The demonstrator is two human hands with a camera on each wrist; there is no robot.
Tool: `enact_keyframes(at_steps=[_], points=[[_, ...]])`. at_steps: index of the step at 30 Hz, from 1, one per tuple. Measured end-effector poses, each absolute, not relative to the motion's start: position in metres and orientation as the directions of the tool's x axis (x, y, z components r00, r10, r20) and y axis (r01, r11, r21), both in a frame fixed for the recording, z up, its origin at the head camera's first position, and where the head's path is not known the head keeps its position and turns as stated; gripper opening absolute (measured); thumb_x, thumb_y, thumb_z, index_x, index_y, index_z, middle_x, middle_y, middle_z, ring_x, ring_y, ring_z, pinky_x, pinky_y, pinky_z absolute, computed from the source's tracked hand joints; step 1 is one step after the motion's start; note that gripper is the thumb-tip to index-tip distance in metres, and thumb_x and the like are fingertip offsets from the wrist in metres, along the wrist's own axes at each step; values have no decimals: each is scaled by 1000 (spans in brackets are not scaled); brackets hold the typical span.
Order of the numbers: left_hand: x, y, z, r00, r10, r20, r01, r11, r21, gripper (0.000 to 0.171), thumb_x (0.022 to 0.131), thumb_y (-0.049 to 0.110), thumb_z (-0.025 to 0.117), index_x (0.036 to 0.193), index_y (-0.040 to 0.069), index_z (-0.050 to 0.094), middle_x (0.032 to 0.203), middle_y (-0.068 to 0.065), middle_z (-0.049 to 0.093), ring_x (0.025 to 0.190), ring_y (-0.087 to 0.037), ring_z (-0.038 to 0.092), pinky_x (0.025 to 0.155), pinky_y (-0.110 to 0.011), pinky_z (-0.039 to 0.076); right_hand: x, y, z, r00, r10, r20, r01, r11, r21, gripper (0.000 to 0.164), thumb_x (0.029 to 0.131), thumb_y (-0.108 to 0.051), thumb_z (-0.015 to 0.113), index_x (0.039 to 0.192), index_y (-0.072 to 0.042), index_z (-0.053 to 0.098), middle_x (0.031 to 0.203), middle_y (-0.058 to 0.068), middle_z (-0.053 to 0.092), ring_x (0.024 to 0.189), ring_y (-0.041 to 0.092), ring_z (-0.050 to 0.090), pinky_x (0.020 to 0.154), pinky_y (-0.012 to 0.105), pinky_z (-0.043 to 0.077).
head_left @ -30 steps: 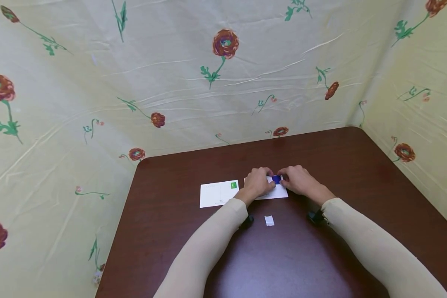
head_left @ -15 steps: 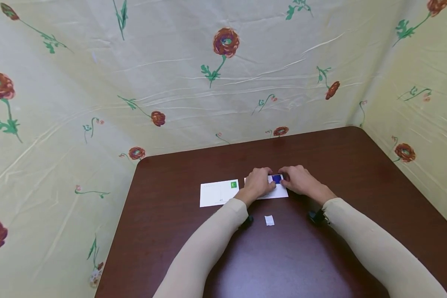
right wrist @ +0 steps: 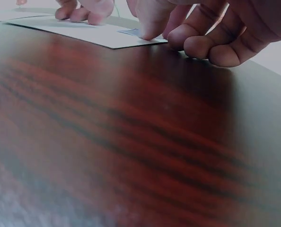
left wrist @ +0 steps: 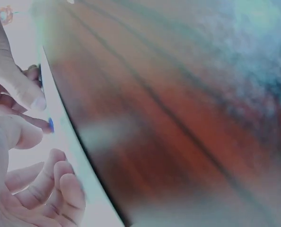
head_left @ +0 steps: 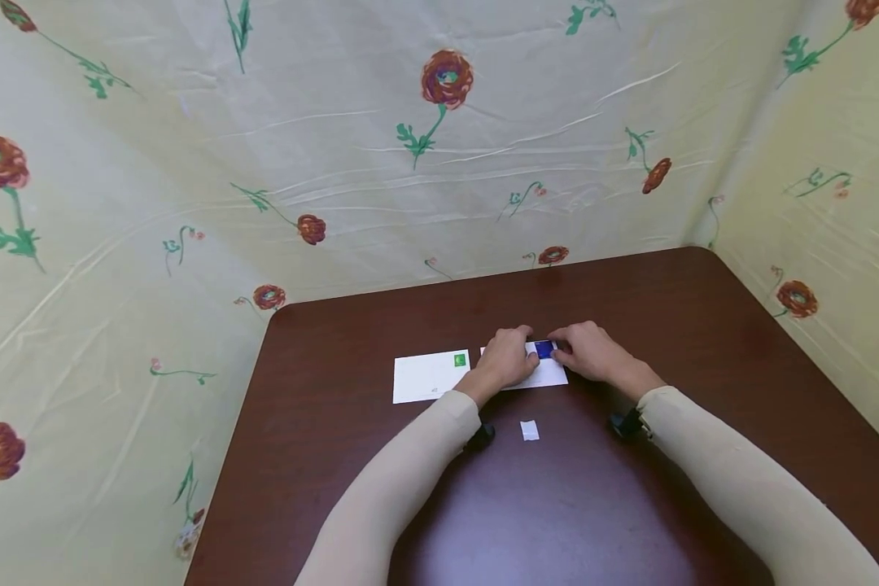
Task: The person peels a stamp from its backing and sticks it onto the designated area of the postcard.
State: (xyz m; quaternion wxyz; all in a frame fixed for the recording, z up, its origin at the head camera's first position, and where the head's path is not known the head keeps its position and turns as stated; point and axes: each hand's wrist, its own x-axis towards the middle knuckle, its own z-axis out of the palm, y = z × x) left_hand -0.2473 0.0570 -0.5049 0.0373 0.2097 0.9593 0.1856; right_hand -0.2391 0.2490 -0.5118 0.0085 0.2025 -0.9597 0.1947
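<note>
In the head view a blue stamp [head_left: 544, 349] lies flat at the upper right corner of a white postcard [head_left: 553, 374]. My left hand [head_left: 507, 356] rests over the postcard's left part, its thumb at the stamp's left edge. The left wrist view shows this hand's other fingers [left wrist: 67, 189] loosely bent. My right hand [head_left: 592, 350] is at the stamp's right side. Its thumb [right wrist: 152, 23] presses down at the stamp in the right wrist view, with the other fingers bent beside the card's corner. The left hand covers much of the card.
A second white postcard [head_left: 425, 376] with a green stamp [head_left: 460, 360] lies to the left. A small white piece of paper [head_left: 530, 430] is nearer the person on the brown table [head_left: 337, 456]. A flowered curtain [head_left: 366, 155] hangs behind the table.
The left forefinger has drawn back slightly from the stamp's top edge. Both hands otherwise stay at the stamp, and the head view has shifted a little.
</note>
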Motion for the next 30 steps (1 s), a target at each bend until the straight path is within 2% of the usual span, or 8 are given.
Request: enact_keyframes(at_steps=[4, 8, 13, 19, 24, 27, 30], points=[[-244, 52, -497, -906, 423, 15, 389, 819, 422, 50, 93, 25, 65, 140, 11, 54, 94, 0, 67, 78, -11, 61, 68, -29, 53, -240, 251, -510, -911, -398, 109, -408, 832, -375, 34, 94, -19, 68, 124, -4, 69, 115, 15, 72, 87, 23, 65, 85, 46, 58], [-241, 40, -485, -910, 411, 59, 394, 810, 433, 48, 93, 25, 64, 139, 13, 55, 92, 1, 67, 75, -10, 61, 60, -26, 50, -241, 254, -507, -904, -398, 159, -428, 830, -358, 34, 94, -17, 66, 125, -4, 69, 116, 15, 72, 91, 23, 66, 86, 46, 57], [-240, 16, -466, -916, 377, 136, 398, 822, 408, 45, 95, 27, 63, 137, 13, 57, 84, 5, 64, 68, -10, 60, 52, -26, 47, -238, 263, -495, -908, -373, 189, -417, 845, -335, 35, 95, -21, 67, 126, -6, 68, 112, 13, 71, 91, 25, 65, 85, 46, 56], [-242, -24, -448, -911, 350, 218, 408, 841, 354, 44, 96, 29, 59, 137, 12, 58, 81, 3, 61, 64, -10, 55, 47, -27, 44, -234, 273, -482, -903, -366, 227, -422, 857, -295, 37, 96, -27, 65, 128, -8, 67, 117, 15, 67, 103, 31, 63, 92, 51, 53], [-240, -53, -436, -908, 314, 278, 395, 862, 318, 44, 98, 37, 57, 134, 12, 60, 88, -1, 64, 78, -14, 58, 56, -32, 49, -231, 277, -476, -877, -366, 311, -445, 863, -239, 37, 94, -29, 67, 124, -7, 69, 116, 16, 66, 108, 35, 57, 98, 54, 45], [-237, -66, -431, -902, 294, 315, 385, 878, 284, 47, 100, 43, 52, 134, 11, 61, 103, -6, 67, 95, -22, 60, 71, -38, 54, -230, 281, -474, -854, -370, 365, -461, 864, -201, 39, 93, -30, 69, 124, -7, 69, 118, 17, 65, 112, 37, 55, 101, 56, 41], [-232, -79, -427, -895, 282, 347, 378, 892, 248, 51, 101, 47, 48, 135, 11, 61, 120, -12, 66, 110, -30, 57, 88, -45, 52, -229, 283, -473, -829, -380, 410, -478, 862, -167, 40, 93, -31, 69, 125, -7, 68, 121, 17, 64, 116, 37, 53, 102, 57, 39]])
